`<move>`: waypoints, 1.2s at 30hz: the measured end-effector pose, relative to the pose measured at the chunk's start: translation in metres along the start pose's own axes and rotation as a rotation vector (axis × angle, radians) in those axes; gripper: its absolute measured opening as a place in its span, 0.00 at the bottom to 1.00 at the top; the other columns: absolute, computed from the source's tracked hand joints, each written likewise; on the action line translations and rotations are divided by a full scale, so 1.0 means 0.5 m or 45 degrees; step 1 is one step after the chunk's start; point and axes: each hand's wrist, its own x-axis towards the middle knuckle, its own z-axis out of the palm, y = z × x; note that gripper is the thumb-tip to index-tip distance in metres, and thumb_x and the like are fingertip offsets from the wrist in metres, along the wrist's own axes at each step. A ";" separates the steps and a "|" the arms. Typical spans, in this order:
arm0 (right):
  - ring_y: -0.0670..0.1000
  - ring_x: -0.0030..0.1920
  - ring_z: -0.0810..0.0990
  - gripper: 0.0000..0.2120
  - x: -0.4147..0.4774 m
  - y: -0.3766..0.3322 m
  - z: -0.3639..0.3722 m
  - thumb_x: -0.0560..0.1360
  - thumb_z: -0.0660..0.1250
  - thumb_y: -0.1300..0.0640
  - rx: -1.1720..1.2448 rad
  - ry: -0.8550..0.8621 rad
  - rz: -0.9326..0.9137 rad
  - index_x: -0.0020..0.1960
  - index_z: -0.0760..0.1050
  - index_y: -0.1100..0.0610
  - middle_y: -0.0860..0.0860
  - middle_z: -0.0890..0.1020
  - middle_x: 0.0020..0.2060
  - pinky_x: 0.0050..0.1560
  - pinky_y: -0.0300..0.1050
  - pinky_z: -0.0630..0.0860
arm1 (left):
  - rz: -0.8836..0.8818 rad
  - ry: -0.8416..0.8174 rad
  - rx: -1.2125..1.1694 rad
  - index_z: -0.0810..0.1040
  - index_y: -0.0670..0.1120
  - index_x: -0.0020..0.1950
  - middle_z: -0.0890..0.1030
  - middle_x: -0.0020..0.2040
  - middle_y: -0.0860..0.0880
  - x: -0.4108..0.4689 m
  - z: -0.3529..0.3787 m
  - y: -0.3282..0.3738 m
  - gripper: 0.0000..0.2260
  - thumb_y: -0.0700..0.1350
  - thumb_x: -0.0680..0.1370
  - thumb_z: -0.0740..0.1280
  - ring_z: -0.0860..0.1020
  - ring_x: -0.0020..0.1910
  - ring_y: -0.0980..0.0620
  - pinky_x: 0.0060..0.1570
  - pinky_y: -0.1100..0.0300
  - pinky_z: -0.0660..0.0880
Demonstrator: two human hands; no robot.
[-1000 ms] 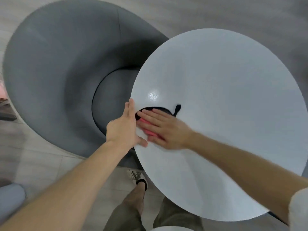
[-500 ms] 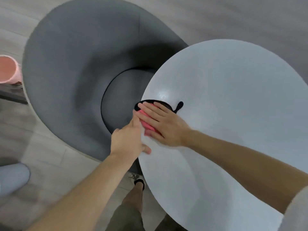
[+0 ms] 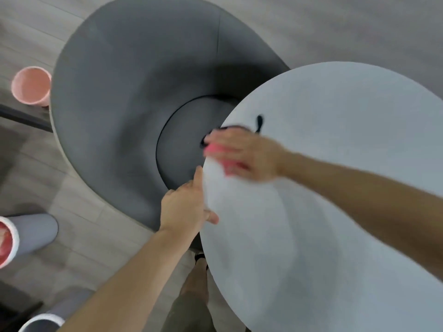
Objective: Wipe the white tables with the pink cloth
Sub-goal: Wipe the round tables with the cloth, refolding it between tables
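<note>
The head view looks down on a round white surface (image 3: 335,200) at the right. The right hand (image 3: 242,152) lies flat on it near its left rim, fingers straight and released, pressing the pink cloth (image 3: 214,148) against the top; hand and cloth are blurred. The cloth has a black edge, and its black loop (image 3: 259,121) lies on the surface just past the fingers. The left hand (image 3: 183,209) rests against the rim below that, not clenched, with 1 finger straight along the edge and the thumb laid on top. A grey chair (image 3: 119,104) stands just beside the surface. On the floor (image 3: 79,236) at the left stand a pink cup (image 3: 31,86) and a grey bin (image 3: 36,232).
</note>
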 end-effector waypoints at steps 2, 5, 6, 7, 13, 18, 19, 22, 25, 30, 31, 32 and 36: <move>0.60 0.86 0.60 0.29 -0.042 0.134 -0.038 0.88 0.61 0.43 -0.059 0.147 0.476 0.86 0.65 0.52 0.57 0.65 0.85 0.84 0.64 0.58 | -0.001 -0.006 0.016 0.56 0.49 0.80 0.75 0.42 0.55 0.004 0.001 0.003 0.55 0.62 0.64 0.85 0.73 0.40 0.49 0.46 0.55 0.69; 0.59 0.87 0.57 0.31 -0.041 0.188 -0.069 0.87 0.56 0.40 -0.079 0.302 1.311 0.87 0.61 0.50 0.57 0.61 0.86 0.86 0.60 0.53 | -0.001 -0.005 0.004 0.58 0.49 0.78 0.77 0.42 0.54 0.004 0.003 0.002 0.53 0.61 0.64 0.85 0.74 0.40 0.48 0.47 0.54 0.70; 0.60 0.86 0.59 0.30 -0.009 0.146 -0.050 0.86 0.56 0.43 -0.115 0.372 1.348 0.86 0.62 0.51 0.59 0.63 0.85 0.86 0.60 0.54 | 0.005 -0.004 -0.007 0.58 0.49 0.78 0.77 0.42 0.54 0.004 0.003 0.001 0.53 0.61 0.64 0.85 0.75 0.40 0.48 0.47 0.54 0.70; 0.61 0.85 0.62 0.28 0.027 0.083 -0.025 0.86 0.57 0.46 -0.135 0.384 1.197 0.85 0.63 0.52 0.59 0.66 0.84 0.85 0.62 0.57 | 0.010 0.000 -0.016 0.58 0.50 0.78 0.78 0.43 0.54 0.004 0.002 0.001 0.53 0.62 0.64 0.85 0.76 0.41 0.48 0.48 0.53 0.71; 0.56 0.88 0.53 0.28 -0.032 -0.005 -0.018 0.90 0.58 0.44 -0.055 -0.088 0.050 0.87 0.60 0.52 0.54 0.58 0.87 0.87 0.58 0.53 | 0.017 0.008 0.025 0.59 0.47 0.77 0.81 0.44 0.55 -0.001 -0.005 0.010 0.51 0.64 0.66 0.84 0.80 0.43 0.49 0.46 0.54 0.72; 0.55 0.88 0.50 0.32 -0.115 0.216 -0.085 0.88 0.48 0.37 -0.069 0.309 1.407 0.89 0.53 0.46 0.53 0.53 0.89 0.87 0.58 0.51 | 0.011 0.003 0.014 0.60 0.48 0.72 0.79 0.39 0.56 0.002 -0.005 0.013 0.47 0.62 0.66 0.85 0.80 0.40 0.49 0.44 0.54 0.69; 0.55 0.88 0.50 0.32 -0.079 0.188 -0.071 0.87 0.47 0.40 -0.069 0.345 1.505 0.89 0.53 0.48 0.54 0.54 0.88 0.87 0.58 0.50 | 0.008 -0.005 0.022 0.61 0.48 0.71 0.78 0.39 0.56 0.004 -0.007 0.011 0.46 0.62 0.66 0.85 0.79 0.38 0.50 0.44 0.54 0.68; 0.59 0.87 0.56 0.28 0.025 0.012 -0.007 0.89 0.51 0.46 -0.093 0.252 0.900 0.87 0.61 0.51 0.57 0.60 0.87 0.85 0.61 0.55 | 0.014 -0.046 0.065 0.61 0.48 0.68 0.79 0.38 0.56 0.000 -0.015 0.014 0.44 0.62 0.66 0.85 0.78 0.36 0.51 0.43 0.55 0.69; 0.57 0.88 0.54 0.27 -0.002 -0.072 0.010 0.90 0.57 0.45 -0.095 -0.114 0.040 0.87 0.62 0.51 0.55 0.59 0.87 0.87 0.59 0.52 | 0.025 -0.071 0.101 0.59 0.47 0.72 0.76 0.37 0.56 -0.005 -0.025 0.023 0.47 0.64 0.67 0.84 0.77 0.35 0.50 0.42 0.54 0.70; 0.54 0.88 0.53 0.32 -0.170 0.172 -0.075 0.88 0.53 0.34 -0.078 0.205 1.192 0.88 0.57 0.47 0.51 0.57 0.88 0.86 0.59 0.54 | 0.024 -0.037 0.213 0.59 0.44 0.74 0.79 0.45 0.54 0.002 -0.025 0.034 0.52 0.65 0.64 0.85 0.76 0.40 0.51 0.43 0.56 0.68; 0.55 0.88 0.52 0.34 -0.187 0.206 -0.080 0.87 0.50 0.33 -0.057 0.273 1.468 0.88 0.56 0.46 0.51 0.55 0.88 0.86 0.59 0.53 | 0.038 -0.027 0.211 0.57 0.43 0.77 0.81 0.54 0.52 0.005 -0.022 0.035 0.56 0.65 0.63 0.85 0.78 0.49 0.51 0.48 0.56 0.71; 0.56 0.88 0.52 0.34 -0.176 0.217 -0.075 0.86 0.48 0.34 -0.062 0.346 1.636 0.88 0.56 0.46 0.52 0.55 0.88 0.86 0.59 0.51 | 0.050 -0.009 0.215 0.52 0.43 0.81 0.79 0.67 0.49 0.007 -0.020 0.038 0.62 0.65 0.62 0.86 0.78 0.62 0.50 0.54 0.55 0.74; 0.60 0.86 0.59 0.28 -0.019 0.091 -0.018 0.88 0.53 0.43 -0.176 0.278 1.007 0.86 0.64 0.51 0.57 0.63 0.86 0.85 0.61 0.54 | 0.228 0.030 0.480 0.29 0.45 0.85 0.38 0.87 0.38 0.001 -0.033 0.075 0.72 0.59 0.66 0.85 0.48 0.88 0.42 0.76 0.46 0.68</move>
